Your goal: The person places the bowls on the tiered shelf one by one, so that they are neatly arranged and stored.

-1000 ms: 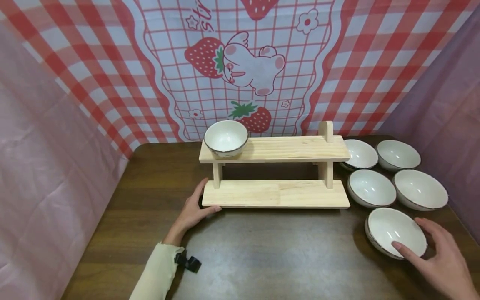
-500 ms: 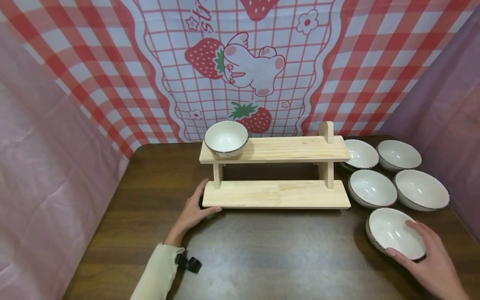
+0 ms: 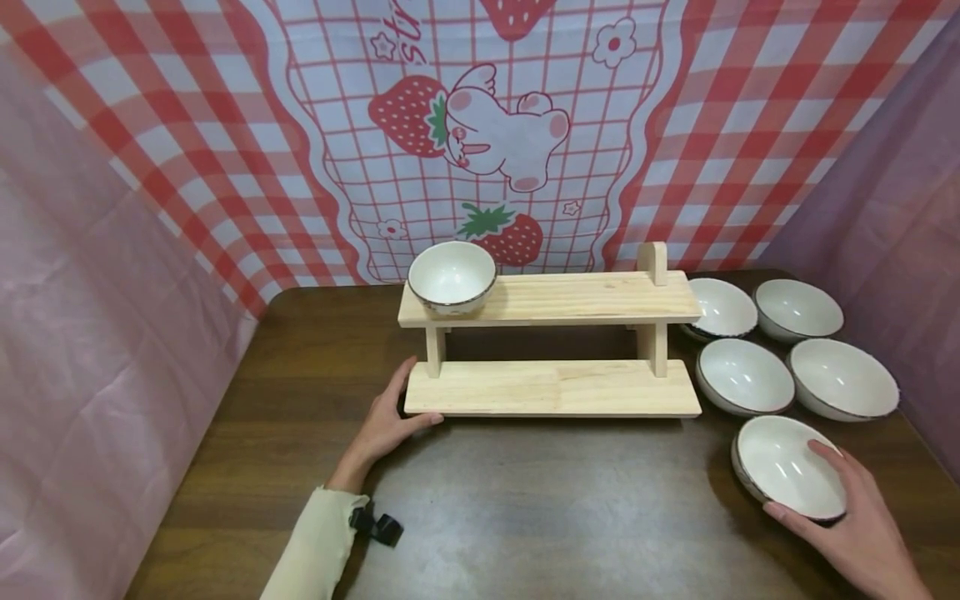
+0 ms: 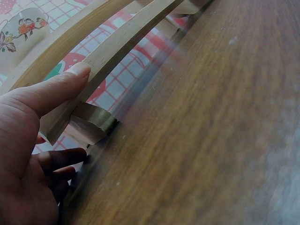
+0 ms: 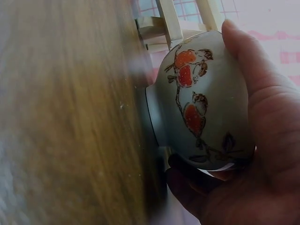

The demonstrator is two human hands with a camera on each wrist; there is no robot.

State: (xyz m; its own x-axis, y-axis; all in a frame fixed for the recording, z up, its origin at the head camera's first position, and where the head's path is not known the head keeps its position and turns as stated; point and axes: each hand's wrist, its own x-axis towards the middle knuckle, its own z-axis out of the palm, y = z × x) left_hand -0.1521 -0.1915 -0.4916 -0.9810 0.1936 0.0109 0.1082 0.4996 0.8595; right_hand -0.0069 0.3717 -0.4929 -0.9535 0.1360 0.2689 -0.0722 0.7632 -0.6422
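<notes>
A two-tier wooden shelf (image 3: pixel 555 387) stands mid-table. My left hand (image 3: pixel 390 421) holds its lower board by the left end, thumb at the front edge and fingers round the side; in the left wrist view the thumb (image 4: pixel 61 89) lies against the wood. At the right, my right hand (image 3: pixel 855 517) grips a white bowl (image 3: pixel 787 467) by the rim, thumb on the near side. The right wrist view shows orange and brown birds painted on this bowl (image 5: pixel 197 103), its foot close to the tabletop. Another white bowl (image 3: pixel 452 275) sits on the upper board's left end.
Several more white bowls (image 3: pixel 745 377) stand grouped on the brown table (image 3: pixel 540 517), right of the shelf. A short wooden upright (image 3: pixel 654 265) rises at the upper board's right end. Red-checked cloth (image 3: pixel 525 225) hangs behind the table, with pink cloth (image 3: pixel 112 333) at the side.
My right hand has moved a little left and closed on the near bowl, its thumb shifting from over the bowl's inside to the near rim. The left hand and the shelf stay put.
</notes>
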